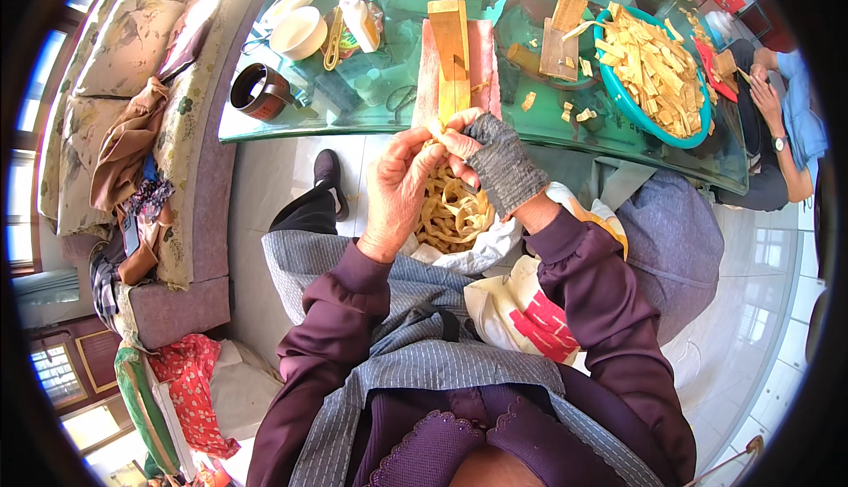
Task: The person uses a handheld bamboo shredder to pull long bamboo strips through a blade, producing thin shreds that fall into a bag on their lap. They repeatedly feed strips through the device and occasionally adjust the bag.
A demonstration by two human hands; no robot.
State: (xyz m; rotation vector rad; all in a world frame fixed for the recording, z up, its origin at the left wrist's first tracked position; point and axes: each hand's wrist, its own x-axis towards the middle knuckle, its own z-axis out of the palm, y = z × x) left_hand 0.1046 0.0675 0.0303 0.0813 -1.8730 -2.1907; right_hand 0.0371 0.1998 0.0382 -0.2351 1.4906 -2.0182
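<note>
At the table's near edge, my left hand [401, 172] and my right hand [487, 153] come together. Their fingertips pinch a thin, pale-yellow plaited strip [436, 128] between them. A grey knitted fingerless glove [502, 166] covers my right hand; the left is bare. Right beneath the hands, a heap of yellowish plaited band [457, 212] lies coiled in a white bag [489, 246]. Just beyond my fingers, a wooden block [448, 43] rests on a pink towel [487, 56], with a yellow piece at its near end. The fingers hide much of the strip.
The glass-topped table [318, 123] carries a teal basket [702, 134] of flat pale-yellow pieces, two small wooden blocks [560, 50], a dark mug [258, 91], a bowl [298, 33] and a white bottle [360, 23]. Another person's hand [767, 104] is at the right. A sofa [212, 222] stands left.
</note>
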